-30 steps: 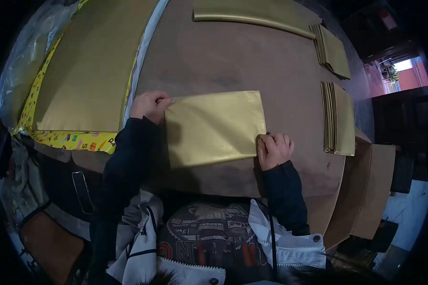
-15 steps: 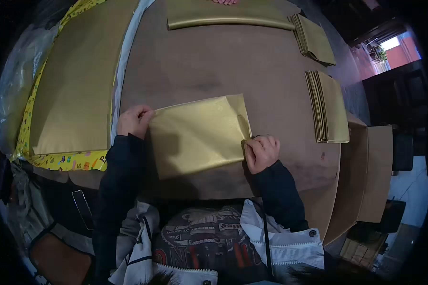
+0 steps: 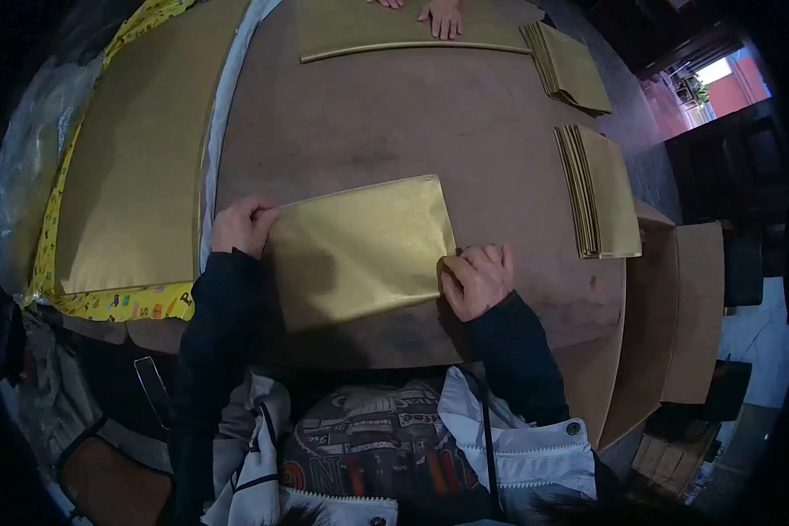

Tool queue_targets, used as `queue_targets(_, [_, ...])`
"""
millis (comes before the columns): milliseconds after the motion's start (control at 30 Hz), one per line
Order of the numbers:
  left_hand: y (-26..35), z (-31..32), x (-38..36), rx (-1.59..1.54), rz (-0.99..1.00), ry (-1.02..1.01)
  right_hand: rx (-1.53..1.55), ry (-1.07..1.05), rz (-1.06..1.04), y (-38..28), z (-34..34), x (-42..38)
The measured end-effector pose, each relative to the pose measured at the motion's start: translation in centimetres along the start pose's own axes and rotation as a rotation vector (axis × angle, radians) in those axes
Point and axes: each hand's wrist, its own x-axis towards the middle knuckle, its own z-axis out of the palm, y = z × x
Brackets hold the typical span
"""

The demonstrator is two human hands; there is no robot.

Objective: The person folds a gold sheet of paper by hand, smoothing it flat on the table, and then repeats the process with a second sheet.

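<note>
So the person's got dark navy sleeves (image 3: 522, 355), a pale jacket (image 3: 535, 451) with chunky white zip teeth and dark snaps, plus a dark tee (image 3: 373, 438) covered in faded lettering, some of it red

Single head-worn view, looking forward and steeply down, wearer's chest (image 3: 373, 438) nearest, tabletop (image 3: 386, 123) beyond, dark curved edges

A dark phone (image 3: 152, 391) lies at lower left; a green plant (image 3: 698, 88) shows at upper right
</note>
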Motion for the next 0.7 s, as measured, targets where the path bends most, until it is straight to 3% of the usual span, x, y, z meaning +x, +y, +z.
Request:
queue_targets(67, [-0.2, 0.1, 0.1, 0.017, 0.038, 0.005, -0.156, -0.128, -0.033, -1.4, -2.1, 1.3])
queue_targets(167, [0.0, -0.2, -0.1, 0.029, 0.059, 0.016, -0.109, -0.118, -0.185, -3.3, -3.5, 4.2])
queue_targets(267, [0.1, -0.2, 0.0, 0.017, 0.049, 0.014, -0.011, -0.219, -0.359, -4.7, -0.5, 6.8])
queue_targets(467, [-0.1, -0.2, 0.2, 0.026, -0.001, -0.01, -0.049, -0.296, -0.31, -4.6, 5.5, 8.3])
queue_targets(700, [-0.2, 0.1, 0.2, 0.0, 0.016, 0.002, -0.115, -0.33, -0.259, -4.4, 5.5, 8.4])
